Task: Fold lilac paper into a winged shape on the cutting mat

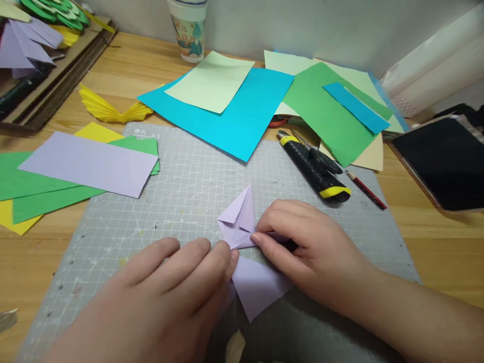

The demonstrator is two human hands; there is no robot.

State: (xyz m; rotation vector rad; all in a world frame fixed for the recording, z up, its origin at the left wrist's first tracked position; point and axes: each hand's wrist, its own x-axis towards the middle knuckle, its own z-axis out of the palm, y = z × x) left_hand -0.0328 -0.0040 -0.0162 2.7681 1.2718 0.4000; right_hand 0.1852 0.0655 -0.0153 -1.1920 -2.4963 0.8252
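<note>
A folded lilac paper piece (244, 242) lies on the grey cutting mat (181, 191), with one pointed flap toward the back and another toward me. My left hand (166, 297) lies over its left part, fingers pressed together with the fingertips on the fold. My right hand (306, 247) comes in from the right and pinches the paper's middle crease between thumb and fingers. Part of the paper is hidden under both hands.
A black-and-yellow utility knife (313, 169) and a red pencil (366, 190) lie right of the mat's middle. Blue (242, 113), green (325, 113) and pale sheets cover the back. A lilac strip (91, 164) on green and yellow sheets lies left. A cup (188, 27) stands at the back; a dark tablet (446, 161) at right.
</note>
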